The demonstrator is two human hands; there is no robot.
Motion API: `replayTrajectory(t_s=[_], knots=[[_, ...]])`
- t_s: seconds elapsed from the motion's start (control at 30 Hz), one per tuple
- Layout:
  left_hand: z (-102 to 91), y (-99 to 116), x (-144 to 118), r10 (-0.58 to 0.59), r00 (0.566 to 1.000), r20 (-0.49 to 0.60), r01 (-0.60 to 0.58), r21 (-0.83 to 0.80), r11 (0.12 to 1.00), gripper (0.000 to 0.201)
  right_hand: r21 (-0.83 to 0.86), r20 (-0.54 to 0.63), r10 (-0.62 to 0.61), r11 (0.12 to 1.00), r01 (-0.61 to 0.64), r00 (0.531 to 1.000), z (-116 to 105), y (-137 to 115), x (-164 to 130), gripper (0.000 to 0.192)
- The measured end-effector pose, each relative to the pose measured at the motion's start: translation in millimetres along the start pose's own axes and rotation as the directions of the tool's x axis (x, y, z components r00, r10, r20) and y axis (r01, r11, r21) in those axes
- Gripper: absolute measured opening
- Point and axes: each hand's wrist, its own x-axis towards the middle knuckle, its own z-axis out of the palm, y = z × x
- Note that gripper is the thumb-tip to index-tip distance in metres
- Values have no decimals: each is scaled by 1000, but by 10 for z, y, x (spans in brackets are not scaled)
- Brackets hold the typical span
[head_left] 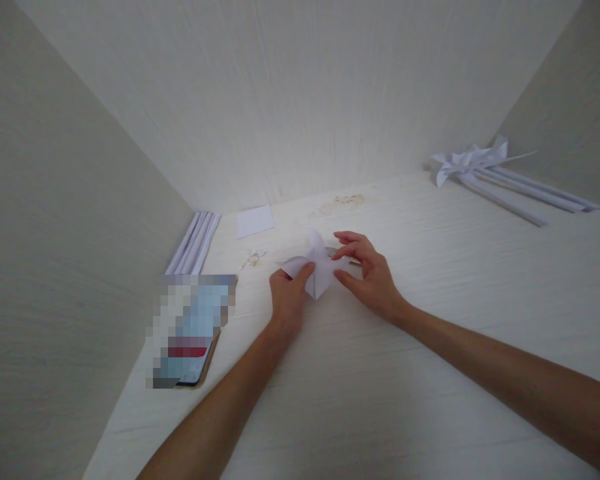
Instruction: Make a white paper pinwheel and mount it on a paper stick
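A white paper pinwheel (319, 277) with pointed blades is in front of me, near the middle of the view. My left hand (291, 290) pinches it near its centre, thumb on top and fingers underneath. My right hand (367, 273) is at its right side, with thumb and fingers apart around the right-hand blade; whether the fingertips touch the paper I cannot tell. Behind the pinwheel, partly covered by it and by my right fingers, lies a small grey object that I cannot make out.
Finished-looking paper pinwheels (473, 163) with rolled paper sticks (525, 190) lie at the back right. Several paper rolls (194, 243) lean at the left wall, above a phone (200, 333) with a blurred screen. A white paper square (255, 221) and small scraps (254, 259) lie nearby.
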Motion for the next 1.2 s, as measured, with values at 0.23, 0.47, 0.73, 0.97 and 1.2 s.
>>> replayTrajectory(t_s=[0.23, 0.47, 0.73, 0.97, 1.2], knots=[[31, 56, -4, -14, 1000, -12, 12, -138, 990, 16, -235, 109, -83, 966, 107, 991, 24, -65, -34, 15], [19, 29, -5, 8, 1000, 22, -6, -99, 995, 15, -155, 78, -89, 983, 100, 993, 24, -53, -23, 3], [2, -38, -7, 19, 997, 72, -20, 18, 1000, 20, -39, 7, 53, 998, -53, 999, 30, 15, 11, 14], [-14, -57, -12, 53, 991, 124, -67, 108, 992, 20, -40, 8, 94, 995, -93, 996, 38, 20, 18, 18], [-18, -49, -22, 76, 990, 117, -94, 152, 984, 18, -57, -2, 75, 996, -75, 997, 40, 27, 29, 13]])
